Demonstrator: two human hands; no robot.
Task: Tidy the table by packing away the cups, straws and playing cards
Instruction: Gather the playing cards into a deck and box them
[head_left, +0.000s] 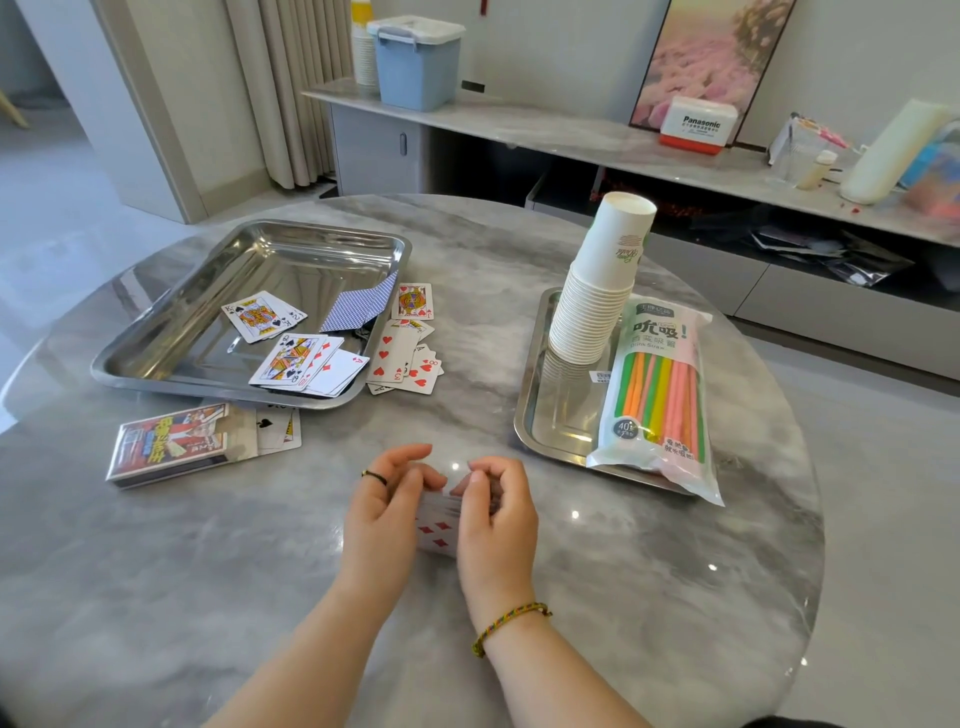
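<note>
1. I see left grip (382, 519) and right grip (496, 525) both curled round a card stack (435, 527), near side of bench (623, 597).
2. Loose cards (402, 358) in and beside left tray (156, 371); card box (171, 441) just in front.
3. Cups (597, 296) and straw pack (660, 395) on right tray (524, 415).

A round grey marble worktop (675, 597) fills the near ground. Behind it a long pale sideboard (545, 132) runs along the wall. On it, at twelve o'clock, stands a blue lidded bin (418, 67). At one o'clock a white-and-red Panasonic box (698, 127) sits before a leaning flower picture (711, 52). Beige curtains (291, 88) hang at eleven o'clock, and a white roll (893, 150) lies tilted at two.
</note>
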